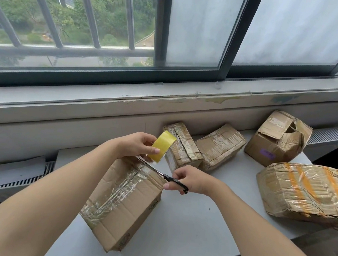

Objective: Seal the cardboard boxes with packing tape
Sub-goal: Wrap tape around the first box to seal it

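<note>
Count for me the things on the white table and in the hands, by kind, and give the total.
cardboard boxes: 5
tape roll, yellow: 1
scissors, black handles: 1
Total: 7

Left hand (135, 145) holds tape roll (162, 147); right hand (190, 180) grips scissors (167, 177) over box (123, 202).
</note>
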Motion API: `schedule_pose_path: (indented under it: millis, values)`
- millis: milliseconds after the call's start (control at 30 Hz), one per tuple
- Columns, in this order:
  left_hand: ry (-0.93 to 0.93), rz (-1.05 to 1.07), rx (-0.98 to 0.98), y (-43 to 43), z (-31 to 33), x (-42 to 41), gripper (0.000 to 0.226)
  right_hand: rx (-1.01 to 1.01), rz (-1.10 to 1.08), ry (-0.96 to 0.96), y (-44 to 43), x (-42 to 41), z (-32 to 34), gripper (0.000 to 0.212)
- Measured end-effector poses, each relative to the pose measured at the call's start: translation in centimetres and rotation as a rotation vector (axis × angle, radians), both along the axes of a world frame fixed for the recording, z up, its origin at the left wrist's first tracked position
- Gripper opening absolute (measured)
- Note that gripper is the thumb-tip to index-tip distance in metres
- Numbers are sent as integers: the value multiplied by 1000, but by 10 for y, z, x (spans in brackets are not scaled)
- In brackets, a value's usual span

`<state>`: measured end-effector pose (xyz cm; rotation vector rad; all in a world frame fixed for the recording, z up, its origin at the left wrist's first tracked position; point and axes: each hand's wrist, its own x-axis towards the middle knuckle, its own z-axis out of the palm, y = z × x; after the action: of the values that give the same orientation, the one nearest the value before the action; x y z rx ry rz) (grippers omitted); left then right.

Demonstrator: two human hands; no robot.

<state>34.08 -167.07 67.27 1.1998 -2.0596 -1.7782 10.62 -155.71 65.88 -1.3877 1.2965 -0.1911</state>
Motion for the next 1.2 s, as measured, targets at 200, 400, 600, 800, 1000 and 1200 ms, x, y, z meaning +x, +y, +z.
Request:
schedule_pose_path:
  millis: [200, 400, 600, 800, 1000, 1200]
  values:
    - [-8, -9, 9, 1, 0, 2, 27, -8, -16, -10, -6, -3, -4, 46]
    - [0, -3, 42, 4, 5, 2, 35, 15, -20, -4, -8, -5, -5, 49]
    - [24, 29, 37, 7, 10, 3, 33, 74, 3, 30, -3, -3, -4, 46]
    - [46, 92, 18, 13, 16, 3, 21, 108, -87, 108, 10, -6, -4, 53]
    - [64, 236, 20, 14, 20, 10, 26, 205, -152, 335, 33, -21, -33, 55]
    - [116, 317, 23, 19, 25, 16, 30, 118, -175, 757, 47, -11, -77, 52]
